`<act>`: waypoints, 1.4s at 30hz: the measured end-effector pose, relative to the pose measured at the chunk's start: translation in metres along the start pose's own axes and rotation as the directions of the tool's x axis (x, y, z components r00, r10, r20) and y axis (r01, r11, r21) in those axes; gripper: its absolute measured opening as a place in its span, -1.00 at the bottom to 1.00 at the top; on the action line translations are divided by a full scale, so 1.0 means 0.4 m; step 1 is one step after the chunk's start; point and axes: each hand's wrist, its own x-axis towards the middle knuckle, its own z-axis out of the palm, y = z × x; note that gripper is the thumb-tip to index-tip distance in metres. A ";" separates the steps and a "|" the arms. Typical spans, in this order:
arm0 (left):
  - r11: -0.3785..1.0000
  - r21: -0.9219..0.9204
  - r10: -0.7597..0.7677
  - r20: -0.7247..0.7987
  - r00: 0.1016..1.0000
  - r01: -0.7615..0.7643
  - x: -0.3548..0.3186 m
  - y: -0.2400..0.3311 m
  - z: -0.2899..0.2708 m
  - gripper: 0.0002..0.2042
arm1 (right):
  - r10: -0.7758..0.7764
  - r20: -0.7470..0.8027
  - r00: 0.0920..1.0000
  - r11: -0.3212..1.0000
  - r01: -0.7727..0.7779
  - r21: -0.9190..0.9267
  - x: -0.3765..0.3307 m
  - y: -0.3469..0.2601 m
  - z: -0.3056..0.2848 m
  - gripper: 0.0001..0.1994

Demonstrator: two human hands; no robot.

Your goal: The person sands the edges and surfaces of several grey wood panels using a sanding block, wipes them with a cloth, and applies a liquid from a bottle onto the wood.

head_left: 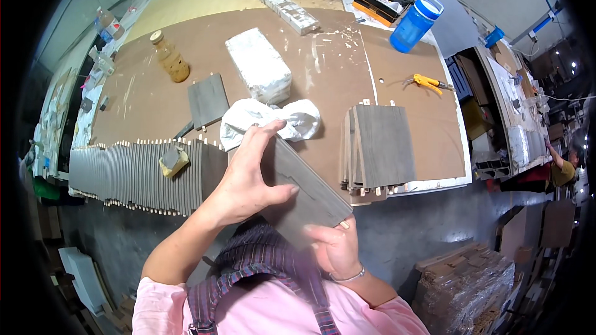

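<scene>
A grey wood-grain panel (301, 189) is tilted between my hands above the table's front edge. My left hand (251, 177) grips its upper left end, thumb on the face and fingers over the far edge. At the lower right end my right hand (335, 251) holds the panel, next to a small pale wooden dowel (343, 226) sticking out there. The right fingers are slightly blurred. Just beyond the left fingertips lies a crumpled white cloth (298, 121). Left of my left hand stands a long row of grey panels (136, 177) with dowels along their edges.
Right of my hands leans a stack of grey panels (382, 146). A sponge (174, 161) sits on the row. Beyond are a white-wrapped block (259, 65), a glue bottle (169, 56), a loose panel (208, 100), a yellow air gun (428, 82) and a blue water bottle (415, 25).
</scene>
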 end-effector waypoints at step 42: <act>0.665 0.747 -0.418 0.355 0.837 0.015 0.102 -0.723 -0.459 -0.80 | -0.016 -0.485 0.874 0.968 0.135 0.210 0.165 0.426 -0.097 -0.60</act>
